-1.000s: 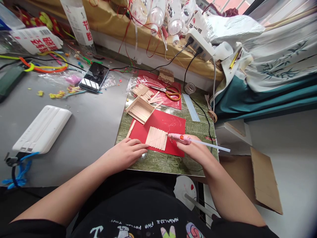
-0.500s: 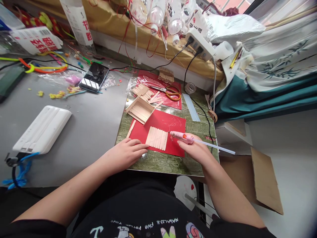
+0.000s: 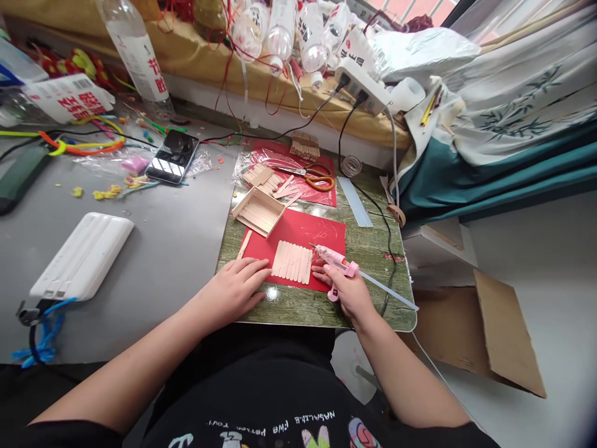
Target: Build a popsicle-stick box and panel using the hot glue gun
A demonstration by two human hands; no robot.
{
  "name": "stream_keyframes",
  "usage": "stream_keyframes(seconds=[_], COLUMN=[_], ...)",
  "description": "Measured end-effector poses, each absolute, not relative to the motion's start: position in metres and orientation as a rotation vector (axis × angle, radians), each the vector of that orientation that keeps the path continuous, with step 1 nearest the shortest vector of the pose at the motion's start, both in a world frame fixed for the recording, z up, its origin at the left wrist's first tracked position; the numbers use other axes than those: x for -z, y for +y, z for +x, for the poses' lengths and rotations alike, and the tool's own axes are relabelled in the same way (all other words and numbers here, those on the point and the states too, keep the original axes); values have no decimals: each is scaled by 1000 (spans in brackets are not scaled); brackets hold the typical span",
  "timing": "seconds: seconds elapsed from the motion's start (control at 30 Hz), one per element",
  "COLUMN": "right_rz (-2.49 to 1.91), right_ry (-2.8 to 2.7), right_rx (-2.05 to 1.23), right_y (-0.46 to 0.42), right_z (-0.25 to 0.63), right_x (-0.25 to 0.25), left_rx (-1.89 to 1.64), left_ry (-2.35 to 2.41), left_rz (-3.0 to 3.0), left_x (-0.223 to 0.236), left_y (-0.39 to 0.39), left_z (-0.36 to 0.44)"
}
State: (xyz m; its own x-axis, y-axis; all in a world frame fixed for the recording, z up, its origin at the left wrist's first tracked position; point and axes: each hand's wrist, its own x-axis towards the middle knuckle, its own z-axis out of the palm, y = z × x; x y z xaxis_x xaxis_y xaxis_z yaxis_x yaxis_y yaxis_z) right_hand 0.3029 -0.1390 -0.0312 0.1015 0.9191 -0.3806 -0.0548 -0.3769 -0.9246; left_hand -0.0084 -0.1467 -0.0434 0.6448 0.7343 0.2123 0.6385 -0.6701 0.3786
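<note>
A flat panel of wooden craft sticks (image 3: 291,261) lies on a red paper sheet (image 3: 321,231) on a green board (image 3: 368,249). My left hand (image 3: 236,290) rests flat on the board's near left, fingers stretched, its tips just left of the panel. My right hand (image 3: 347,291) is wrapped round a pink glue gun (image 3: 333,258). The gun's nozzle points left at the panel's right edge, and a clear glue stick pokes out behind it. An open box of craft sticks (image 3: 258,210) stands behind the panel, with a single loose stick (image 3: 244,244) to its left.
Orange-handled scissors (image 3: 316,176) and more sticks lie on a second red sheet at the back. A phone (image 3: 172,157), pipe cleaners and a white case (image 3: 83,255) sit on the grey table at left. A power strip (image 3: 361,81) with cords, bottles and cloth crowd the back. Cardboard (image 3: 494,336) lies at the right.
My right hand drew in toward me and turned the glue gun, so its nozzle now sits at the panel's right edge. The view shifted slightly. My left hand stayed put.
</note>
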Motion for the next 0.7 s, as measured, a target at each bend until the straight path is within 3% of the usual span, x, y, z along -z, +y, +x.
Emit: stream_keyframes(seconds=[0.5,0.7], right_rz=[-1393,-1694], right_ry=[-877,-1053], right_rx=[-1505,-1505], right_y=[-134,-134], right_z=[303,315], right_x=[36,21], left_rx=[-492,-497], left_ry=[1189,1171], left_rz=[2449,2424], left_x=[42,39], left_y=[-141,-140], left_z=[6,3])
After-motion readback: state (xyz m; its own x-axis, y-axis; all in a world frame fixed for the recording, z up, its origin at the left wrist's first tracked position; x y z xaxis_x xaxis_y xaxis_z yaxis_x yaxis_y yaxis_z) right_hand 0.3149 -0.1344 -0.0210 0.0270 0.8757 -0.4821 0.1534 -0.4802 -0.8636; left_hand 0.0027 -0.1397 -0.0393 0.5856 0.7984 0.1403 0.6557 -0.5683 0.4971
